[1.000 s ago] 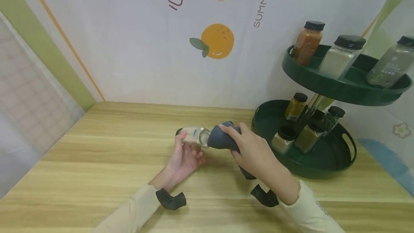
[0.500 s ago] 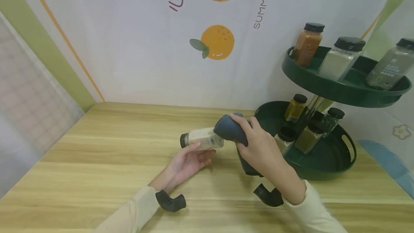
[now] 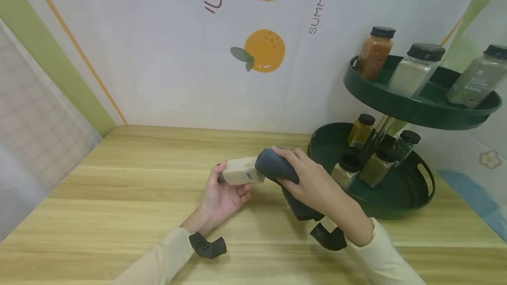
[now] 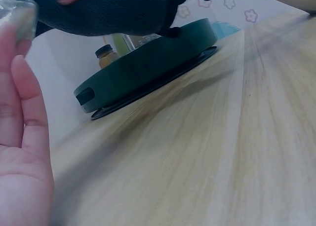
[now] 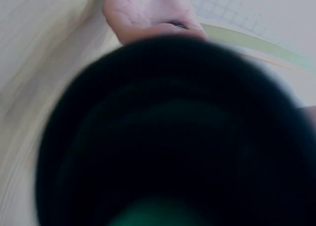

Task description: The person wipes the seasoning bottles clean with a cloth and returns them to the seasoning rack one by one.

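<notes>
A clear spice jar of pale powder (image 3: 239,172) lies sideways in the head view, black lid to the left, a small label near its base. My left hand (image 3: 223,197) holds it palm up, thumb by the lid end and fingers beneath. My right hand (image 3: 310,179) grips a dark blue gun-shaped tool (image 3: 275,165) with a rounded head and a thick lower part slanting down. The head overlaps the jar's base end. In the left wrist view the tool (image 4: 113,11) crosses above the table beside the jar (image 4: 22,18). A dark, blurred round shape (image 5: 163,122) fills the right wrist view.
A two-tier green rack stands at the right; its upper tray (image 3: 420,111) and lower tray (image 3: 412,201) carry several black-lidded spice jars. The lower rim is close behind my right hand. The wooden table (image 3: 138,179) meets a printed cloth backdrop (image 3: 178,78).
The jar has turned in my left hand, moving right and then back left. The tool rose to the right, then came back down and left to the jar's base end.
</notes>
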Demonstrator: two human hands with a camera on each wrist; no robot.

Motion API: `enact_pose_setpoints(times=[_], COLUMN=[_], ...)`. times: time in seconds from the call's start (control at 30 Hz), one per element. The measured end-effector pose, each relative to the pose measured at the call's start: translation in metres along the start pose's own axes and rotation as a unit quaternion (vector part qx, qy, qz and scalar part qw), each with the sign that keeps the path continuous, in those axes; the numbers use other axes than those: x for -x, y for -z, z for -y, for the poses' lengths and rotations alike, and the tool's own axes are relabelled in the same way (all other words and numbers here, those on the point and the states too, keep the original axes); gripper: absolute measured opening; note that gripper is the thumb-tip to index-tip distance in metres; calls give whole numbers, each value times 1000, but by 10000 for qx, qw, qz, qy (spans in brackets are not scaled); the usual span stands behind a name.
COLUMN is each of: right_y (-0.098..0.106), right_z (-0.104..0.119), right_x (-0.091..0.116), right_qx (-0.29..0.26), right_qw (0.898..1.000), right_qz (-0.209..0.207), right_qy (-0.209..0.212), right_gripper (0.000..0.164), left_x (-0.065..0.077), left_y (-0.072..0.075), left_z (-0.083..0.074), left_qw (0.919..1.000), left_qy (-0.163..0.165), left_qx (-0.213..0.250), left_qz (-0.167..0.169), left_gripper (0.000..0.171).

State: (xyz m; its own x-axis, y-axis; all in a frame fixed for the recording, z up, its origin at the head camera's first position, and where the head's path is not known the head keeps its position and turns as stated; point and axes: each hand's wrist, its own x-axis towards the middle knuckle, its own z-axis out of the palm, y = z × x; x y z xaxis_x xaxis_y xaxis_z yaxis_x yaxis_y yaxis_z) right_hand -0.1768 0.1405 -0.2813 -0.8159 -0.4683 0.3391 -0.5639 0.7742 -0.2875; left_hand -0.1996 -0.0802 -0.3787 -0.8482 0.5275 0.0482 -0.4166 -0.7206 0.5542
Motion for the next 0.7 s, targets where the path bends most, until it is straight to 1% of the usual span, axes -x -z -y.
enact_pose_setpoints(times=[0.1,0.17,0.27,0.33,0.43,0.53,0.6,0.67,0.7], right_y=[0,2,8,12,14,16,19,22,23], right_z=[-1,-2,-3,-3,-3,-2,-2,-3,-4], right_x=[0,0,2,3,4,4,4,4,4], right_qx=[299,608,1008,1101,1015,947,976,924,862], right_qw=[9992,9973,9938,9928,9939,9952,9949,9944,9943], right_qz=[243,372,347,341,375,180,-102,-407,-542], right_qy=[-75,-189,-315,-313,-204,-192,-252,-302,-328], right_gripper=[66,66,66,65,64,64,66,65,66], left_x=[0,-1,-2,-3,-3,-3,-3,-1,0], left_y=[0,1,0,0,0,1,1,1,1], left_z=[-1,-2,-2,-2,-1,-1,-1,-1,-1], left_qw=[9998,9997,9997,9998,9998,9995,9992,9989,9990], left_qy=[-70,-95,-80,-6,176,242,198,181,219], left_qx=[151,179,117,71,19,-35,-63,-89,-133], left_qz=[-116,-163,-181,-195,-116,185,355,426,376], left_gripper=[50,51,55,57,56,46,35,29,29])
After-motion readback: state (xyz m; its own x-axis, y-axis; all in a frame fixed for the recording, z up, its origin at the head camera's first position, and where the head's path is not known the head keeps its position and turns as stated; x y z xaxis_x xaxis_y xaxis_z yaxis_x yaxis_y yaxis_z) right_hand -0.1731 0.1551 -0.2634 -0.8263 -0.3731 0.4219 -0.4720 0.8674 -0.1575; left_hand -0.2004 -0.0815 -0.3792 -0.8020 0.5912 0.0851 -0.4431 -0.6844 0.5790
